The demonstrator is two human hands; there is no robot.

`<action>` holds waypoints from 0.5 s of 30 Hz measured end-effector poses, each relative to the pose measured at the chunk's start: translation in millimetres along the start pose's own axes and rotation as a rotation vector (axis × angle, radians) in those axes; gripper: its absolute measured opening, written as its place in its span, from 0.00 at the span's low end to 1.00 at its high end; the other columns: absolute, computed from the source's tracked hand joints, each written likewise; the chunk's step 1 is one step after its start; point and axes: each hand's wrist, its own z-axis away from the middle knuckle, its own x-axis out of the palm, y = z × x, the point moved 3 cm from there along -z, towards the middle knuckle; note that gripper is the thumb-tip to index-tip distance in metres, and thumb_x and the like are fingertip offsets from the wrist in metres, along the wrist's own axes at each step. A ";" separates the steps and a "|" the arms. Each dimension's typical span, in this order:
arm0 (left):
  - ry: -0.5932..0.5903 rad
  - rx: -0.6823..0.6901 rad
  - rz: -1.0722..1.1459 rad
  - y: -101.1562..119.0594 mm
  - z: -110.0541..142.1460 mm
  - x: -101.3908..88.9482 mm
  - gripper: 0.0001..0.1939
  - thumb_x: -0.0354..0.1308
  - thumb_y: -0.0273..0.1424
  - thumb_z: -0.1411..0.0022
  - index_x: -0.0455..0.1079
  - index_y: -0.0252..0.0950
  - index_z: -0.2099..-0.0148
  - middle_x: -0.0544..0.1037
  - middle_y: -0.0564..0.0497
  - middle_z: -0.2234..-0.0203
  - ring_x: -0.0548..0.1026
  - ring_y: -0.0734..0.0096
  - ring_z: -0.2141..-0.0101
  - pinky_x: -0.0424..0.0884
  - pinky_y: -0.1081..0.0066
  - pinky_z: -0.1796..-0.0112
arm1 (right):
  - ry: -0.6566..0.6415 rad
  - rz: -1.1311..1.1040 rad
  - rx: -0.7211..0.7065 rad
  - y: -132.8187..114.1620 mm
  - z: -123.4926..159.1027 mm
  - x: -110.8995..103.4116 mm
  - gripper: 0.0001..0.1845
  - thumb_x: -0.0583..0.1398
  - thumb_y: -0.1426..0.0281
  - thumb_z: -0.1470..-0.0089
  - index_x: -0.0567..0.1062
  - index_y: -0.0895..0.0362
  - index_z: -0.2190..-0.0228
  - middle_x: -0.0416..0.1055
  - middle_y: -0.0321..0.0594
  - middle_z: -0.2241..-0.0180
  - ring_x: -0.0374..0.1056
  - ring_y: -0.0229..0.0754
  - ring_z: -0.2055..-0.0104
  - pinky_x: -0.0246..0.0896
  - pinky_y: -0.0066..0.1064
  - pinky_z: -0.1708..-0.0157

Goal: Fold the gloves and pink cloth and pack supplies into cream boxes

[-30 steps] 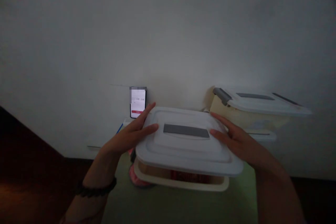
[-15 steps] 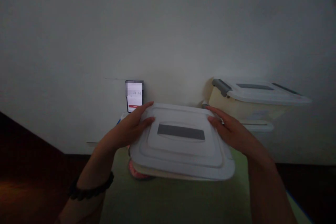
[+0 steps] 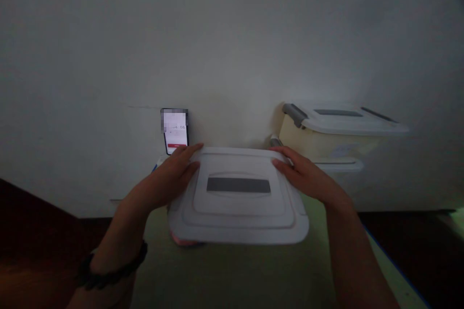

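A white plastic lid [image 3: 237, 212] with a grey rectangular inset is in front of me, above a pale green tabletop [image 3: 232, 275]. My left hand [image 3: 176, 174] grips its far left edge, thumb on top. On the far right edge, my right hand [image 3: 304, 174] is closed in the same way. Whether a box sits under this lid cannot be seen. Something pink [image 3: 184, 240] peeks out below its left front corner, mostly hidden.
Against the wall [image 3: 232, 48], a lit phone [image 3: 176, 133] leans upright at back left. A cream storage box [image 3: 326, 142] with a white lid and grey latches stands at back right, above another white lid-like edge [image 3: 340, 166]. The table's blue edge [image 3: 395, 265] shows at right.
The view has turned slightly right, so everything sits further left. The lid's front edge looks more level, and the cream strip formerly below it is out of sight. Both hands keep their grip.
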 end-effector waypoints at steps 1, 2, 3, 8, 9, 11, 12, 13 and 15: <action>-0.008 0.003 -0.002 -0.3 0.0 0.5 0.26 0.39 0.36 0.38 0.52 0.29 0.41 0.62 0.38 0.48 0.60 0.56 0.47 0.57 0.57 0.48 | -0.018 -0.006 0.004 -0.7 0.2 -0.5 0.17 0.49 0.63 0.44 0.64 0.56 0.54 0.68 0.45 0.57 0.64 0.46 0.54 0.59 0.41 0.54; -0.012 0.003 -0.004 -0.7 -0.1 0.9 0.26 0.39 0.36 0.38 0.53 0.28 0.41 0.62 0.37 0.48 0.60 0.55 0.47 0.57 0.57 0.48 | -0.032 -0.008 0.008 -1.2 0.2 -0.6 0.16 0.49 0.63 0.44 0.64 0.56 0.55 0.68 0.45 0.58 0.64 0.46 0.55 0.59 0.40 0.55; -0.011 -0.001 -0.004 -1.5 -0.5 1.3 0.26 0.40 0.36 0.39 0.53 0.28 0.41 0.62 0.37 0.48 0.60 0.55 0.47 0.56 0.57 0.48 | -0.036 -0.006 0.010 -1.4 0.1 -0.5 0.16 0.49 0.63 0.44 0.64 0.56 0.55 0.68 0.45 0.58 0.64 0.46 0.55 0.59 0.40 0.55; -0.019 -0.056 0.025 -9.5 -5.2 8.9 0.26 0.39 0.37 0.38 0.51 0.30 0.40 0.61 0.38 0.46 0.60 0.56 0.46 0.57 0.57 0.48 | 0.004 -0.013 0.020 4.0 -3.5 5.6 0.15 0.49 0.64 0.44 0.64 0.55 0.56 0.68 0.44 0.58 0.64 0.46 0.56 0.59 0.40 0.56; -0.022 -0.062 0.031 -11.3 -6.5 11.1 0.26 0.39 0.37 0.38 0.51 0.30 0.40 0.62 0.38 0.46 0.60 0.56 0.46 0.57 0.57 0.48 | 0.009 -0.021 0.024 5.9 -4.6 7.8 0.15 0.48 0.65 0.44 0.64 0.55 0.56 0.68 0.44 0.59 0.64 0.46 0.56 0.59 0.40 0.56; -0.027 -0.064 0.032 -14.1 -8.7 15.0 0.26 0.38 0.37 0.38 0.51 0.29 0.40 0.63 0.38 0.47 0.62 0.57 0.47 0.58 0.58 0.48 | 0.011 -0.027 0.025 8.8 -6.9 12.0 0.14 0.48 0.65 0.44 0.65 0.55 0.57 0.68 0.44 0.59 0.65 0.46 0.56 0.59 0.39 0.56; -0.027 -0.066 0.027 -15.1 -9.4 16.3 0.26 0.38 0.37 0.38 0.52 0.30 0.41 0.63 0.38 0.47 0.62 0.58 0.47 0.58 0.58 0.48 | 0.004 -0.026 0.021 9.7 -7.9 13.8 0.14 0.48 0.66 0.44 0.66 0.55 0.57 0.69 0.44 0.59 0.65 0.46 0.56 0.59 0.39 0.56; -0.028 -0.069 0.018 -15.7 -9.9 17.0 0.26 0.38 0.37 0.38 0.53 0.30 0.41 0.64 0.38 0.47 0.63 0.58 0.47 0.59 0.58 0.49 | -0.007 -0.024 0.018 10.1 -8.8 15.3 0.14 0.48 0.66 0.44 0.66 0.55 0.57 0.69 0.44 0.59 0.65 0.46 0.56 0.59 0.39 0.56; -0.027 -0.079 0.000 -15.7 -10.2 17.2 0.25 0.39 0.37 0.38 0.54 0.31 0.42 0.64 0.38 0.47 0.64 0.57 0.48 0.60 0.56 0.49 | -0.023 -0.016 0.017 10.4 -10.2 17.2 0.14 0.48 0.67 0.44 0.67 0.56 0.58 0.70 0.44 0.59 0.66 0.46 0.56 0.59 0.39 0.56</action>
